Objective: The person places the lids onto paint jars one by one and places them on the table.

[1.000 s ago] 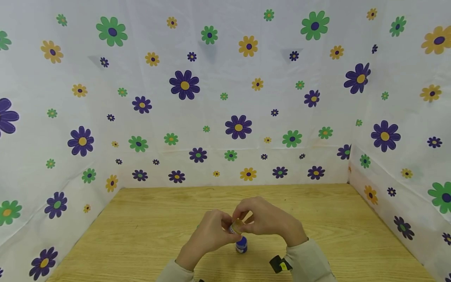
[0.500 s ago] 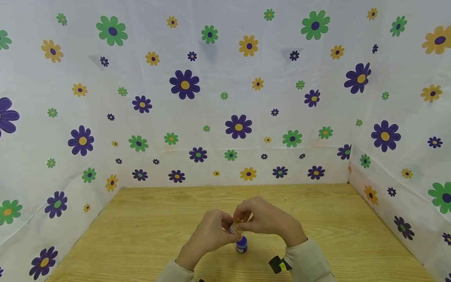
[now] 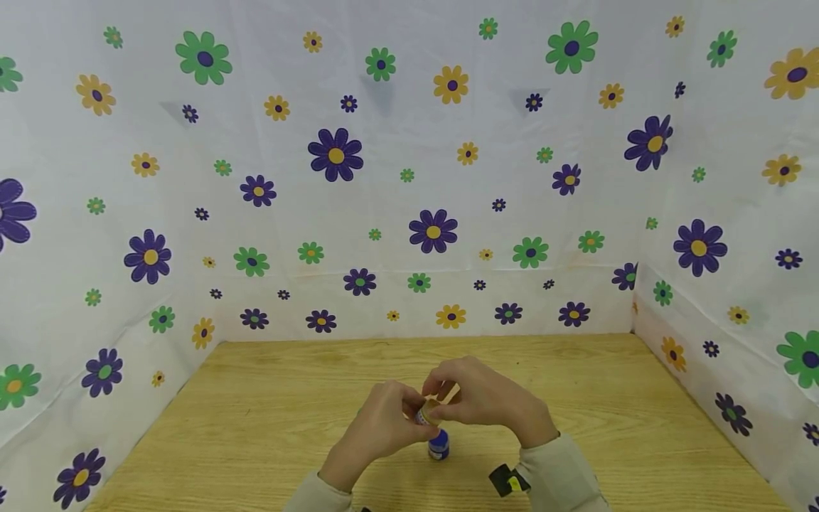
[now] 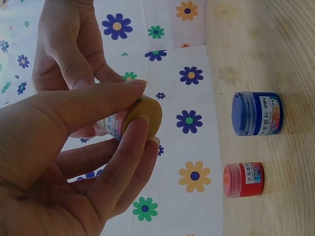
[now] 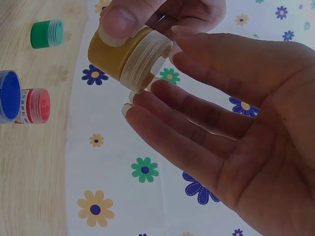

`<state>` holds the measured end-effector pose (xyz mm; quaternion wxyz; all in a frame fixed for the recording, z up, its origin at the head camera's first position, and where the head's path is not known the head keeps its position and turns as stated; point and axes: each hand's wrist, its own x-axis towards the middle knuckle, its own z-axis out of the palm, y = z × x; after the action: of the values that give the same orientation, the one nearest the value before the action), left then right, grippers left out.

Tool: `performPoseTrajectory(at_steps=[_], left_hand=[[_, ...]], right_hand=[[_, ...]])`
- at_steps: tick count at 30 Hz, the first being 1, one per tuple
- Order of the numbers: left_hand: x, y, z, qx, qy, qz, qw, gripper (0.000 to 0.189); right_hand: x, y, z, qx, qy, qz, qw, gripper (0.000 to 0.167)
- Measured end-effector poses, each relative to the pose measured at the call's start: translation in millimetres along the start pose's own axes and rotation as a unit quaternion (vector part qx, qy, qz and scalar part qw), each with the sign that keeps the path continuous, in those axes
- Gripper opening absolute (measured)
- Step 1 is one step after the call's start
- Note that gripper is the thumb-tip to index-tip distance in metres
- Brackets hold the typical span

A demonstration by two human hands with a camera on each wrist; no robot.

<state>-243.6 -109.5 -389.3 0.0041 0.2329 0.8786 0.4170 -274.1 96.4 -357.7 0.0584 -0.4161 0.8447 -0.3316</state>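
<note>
My left hand (image 3: 380,427) holds a small ochre-yellow paint jar (image 5: 109,55) tilted above the table, thumb on one side and fingers on the other. The jar has a clear ribbed lid (image 5: 143,61) and a printed label, partly covered by fingers in the left wrist view. From the other side, my right hand (image 3: 486,402) has its thumb and fingertips at the lid's rim, bent around it. Below the hands, a blue paint jar (image 3: 439,446) stands upright on the table. A red paint jar (image 4: 246,180) is beside it in the left wrist view.
A green paint jar (image 5: 47,33) stands on the wood-grain table (image 3: 269,427), mostly hidden behind the left hand in the head view. White flower-printed cloth (image 3: 397,192) rises at the back and both sides. A black strap piece (image 3: 508,481) hangs by the right sleeve.
The right hand's fingers closed further over the lid half a second ago and have since eased back, showing more of the jar. Left hand and blue jar stay put.
</note>
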Motion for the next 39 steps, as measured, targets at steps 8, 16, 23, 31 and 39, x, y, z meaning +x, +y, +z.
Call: performPoseTrajectory(at_steps=[8, 16, 23, 31, 39], left_hand=[[-0.5, -3.3, 2.1, -0.001, 0.0, -0.002, 1.0, 0.017], [0.3, -3.5, 1.4, 0.003, -0.003, 0.0, 1.0, 0.016], [2.7, -1.1, -1.3, 0.011, -0.005, 0.004, 0.9999, 0.015], [2.6, 0.0, -1.9, 0.012, -0.004, 0.008, 0.9999, 0.015], [1.3, 0.3, -1.3, 0.011, -0.004, -0.002, 0.9999, 0.015]], right_hand=[[-2.2, -0.6, 1.4, 0.021, -0.009, -0.01, 0.9997, 0.013], [-2.0, 1.4, 2.9, 0.016, -0.013, -0.021, 0.9996, 0.013], [0.1, 2.4, 0.5, 0.004, -0.012, -0.03, 0.9995, 0.013], [1.2, 0.6, -0.7, 0.011, -0.016, -0.02, 0.9996, 0.013], [1.0, 0.7, 1.2, 0.004, -0.019, -0.029, 0.9994, 0.013]])
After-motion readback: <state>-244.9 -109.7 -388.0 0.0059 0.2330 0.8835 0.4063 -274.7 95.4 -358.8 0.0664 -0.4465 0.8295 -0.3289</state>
